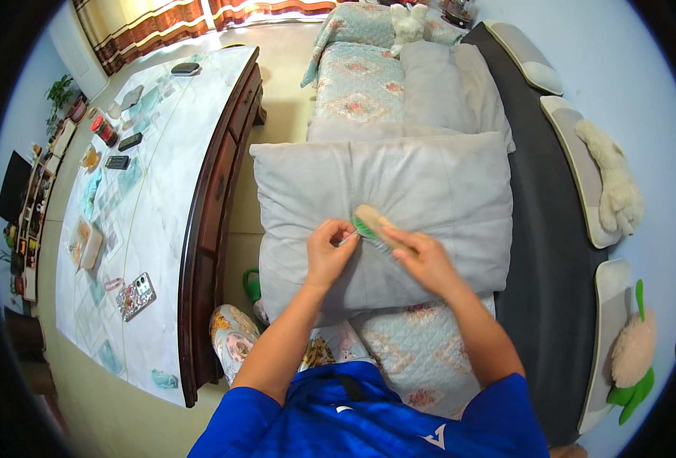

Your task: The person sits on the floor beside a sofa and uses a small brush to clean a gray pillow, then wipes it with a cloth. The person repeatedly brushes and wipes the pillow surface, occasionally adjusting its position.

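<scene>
A folded grey quilt [303, 189] lies before me, partly over my lap, on a sofa with a floral quilted cover [424, 366]. My left hand [331, 252] pinches a bit of the quilt's fabric near its middle, pulling creases towards that spot. My right hand [424, 257] grips the handle of a wooden brush [372, 217] with green bristles. The bristles face down and left onto the fabric, close beside my left fingertips. Whether they press on the cloth cannot be told for certain.
On the left stands a long table [166, 200] with a patterned phone [136, 296], remote controls, a red-lidded jar [104, 131] and a plastic container [89, 246]. More grey bedding [429, 74] lies farther along the sofa. Cushions and plush toys line the dark backrest [550, 240] at right.
</scene>
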{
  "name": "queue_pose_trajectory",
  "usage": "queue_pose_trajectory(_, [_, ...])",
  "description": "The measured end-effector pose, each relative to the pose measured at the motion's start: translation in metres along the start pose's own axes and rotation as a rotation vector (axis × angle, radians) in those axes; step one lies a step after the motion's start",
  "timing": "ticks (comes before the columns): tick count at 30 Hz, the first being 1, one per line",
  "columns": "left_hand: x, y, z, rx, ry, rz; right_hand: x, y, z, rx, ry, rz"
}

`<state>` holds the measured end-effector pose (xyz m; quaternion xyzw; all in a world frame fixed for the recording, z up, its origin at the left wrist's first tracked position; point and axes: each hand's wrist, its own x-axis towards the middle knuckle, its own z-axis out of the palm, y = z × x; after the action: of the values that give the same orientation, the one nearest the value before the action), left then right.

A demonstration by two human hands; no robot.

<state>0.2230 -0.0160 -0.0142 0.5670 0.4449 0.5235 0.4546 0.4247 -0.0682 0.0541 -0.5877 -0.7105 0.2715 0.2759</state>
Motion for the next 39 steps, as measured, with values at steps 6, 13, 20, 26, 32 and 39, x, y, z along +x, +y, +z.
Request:
queue_pose_trajectory(6, [-0.006,0.028,0.002,0.305,0.018,0.217,-0.005,0.018,-0.032,-0.188,0.335,0.029])
queue_pose_trajectory(13, [-0.017,0.002,0.0,0.588,-0.014,0.419,-0.016,-0.026,0.005,-0.338,0.014,0.014])
queue_pose_trajectory(20, [-0.017,-0.002,-0.005,0.53,-0.024,0.397,-0.014,-0.018,0.018,-0.26,0.002,-0.068])
queue_pose_trajectory(26, [-0.012,0.001,0.001,0.474,-0.025,0.449,0.008,0.012,0.009,-0.285,0.278,-0.107])
queue_pose_trajectory(32, [-0.024,-0.001,-0.012,0.491,-0.161,0.458,0.06,0.011,0.007,-0.414,0.295,0.062])
queue_pose_trajectory(39, [-0.054,0.017,-0.041,0.617,-0.343,0.425,0.054,-0.022,0.033,-0.352,0.009,-0.175])
